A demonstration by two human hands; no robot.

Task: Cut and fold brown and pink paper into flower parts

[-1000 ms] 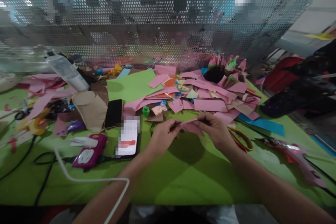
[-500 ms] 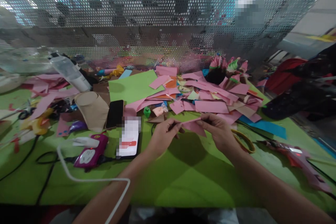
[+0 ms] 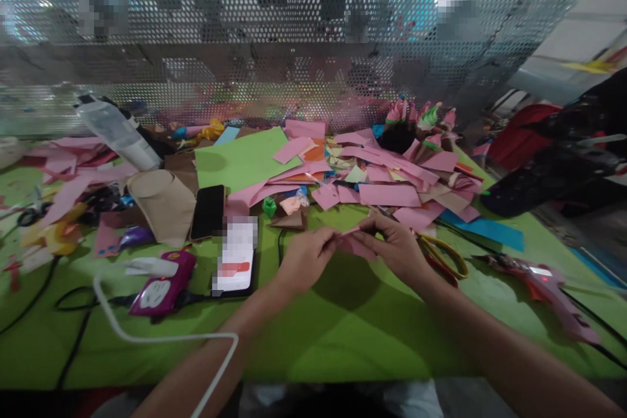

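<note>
A small folded piece of pink paper [image 3: 359,247] is held above the green tabletop between my two hands. My left hand [image 3: 309,255] pinches its left end, fingers curled in. My right hand [image 3: 389,243] grips the other end between thumb and fingers. Just right of that hand lie yellow-handled scissors [image 3: 447,258], partly hidden by it. Beyond my hands is a heap of pink paper strips [image 3: 392,194]. A small green folded piece [image 3: 269,207] sits beyond my left hand.
To the left lie a lit phone [image 3: 238,255], a dark phone [image 3: 208,212], a magenta power strip [image 3: 164,284] and a white cable [image 3: 171,338]. A pink glue gun [image 3: 548,290] rests at the right. Behind stand a clear bottle [image 3: 117,132] and a perforated metal screen [image 3: 274,26].
Both hands have drawn closer together, and less of the pink paper shows between them. More of the scissors has come into sight. The view has shifted slightly.
</note>
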